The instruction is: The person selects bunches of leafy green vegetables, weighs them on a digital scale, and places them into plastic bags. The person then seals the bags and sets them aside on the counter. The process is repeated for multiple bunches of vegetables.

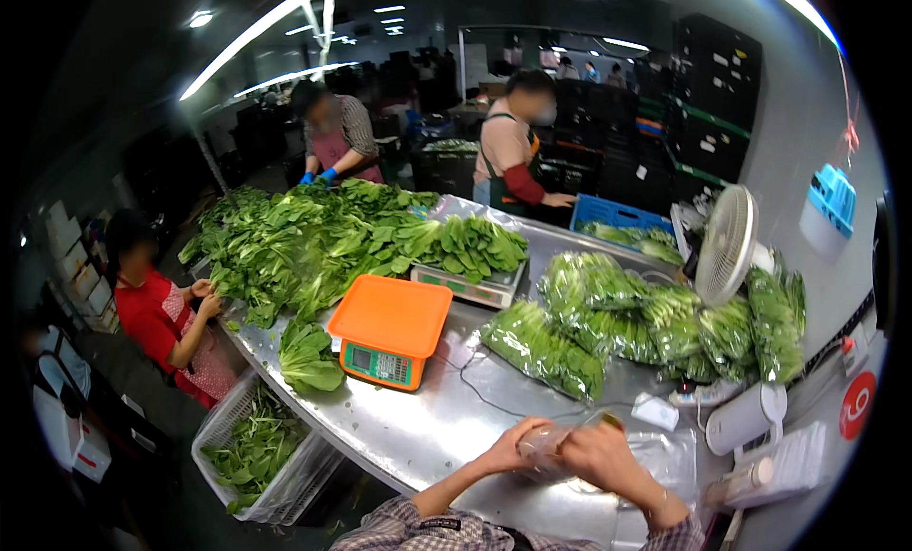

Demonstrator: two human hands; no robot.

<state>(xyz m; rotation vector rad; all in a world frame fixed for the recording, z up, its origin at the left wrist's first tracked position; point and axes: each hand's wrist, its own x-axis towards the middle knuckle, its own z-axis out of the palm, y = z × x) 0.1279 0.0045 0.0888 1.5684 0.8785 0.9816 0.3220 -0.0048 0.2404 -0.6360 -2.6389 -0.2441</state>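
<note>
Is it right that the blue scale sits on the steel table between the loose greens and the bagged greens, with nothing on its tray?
Not quite: in the head view the empty scale is orange, not blue. The rest holds: it sits on the steel table, with the loose greens to its left and the bagged greens to its right, and its tray is bare.

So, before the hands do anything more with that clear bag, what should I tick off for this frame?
1. Both hands on the clear plastic bag: left hand and right hand grip it. Ok.
2. What the bag holds: cannot tell.
3. Steel table bare before the hands: ok.
4. Orange scale has nothing on its platform: ok.
5. Bagged greens lie apart from the hands: ok.
6. Cable runs across the table near the hands: not ok.
</note>
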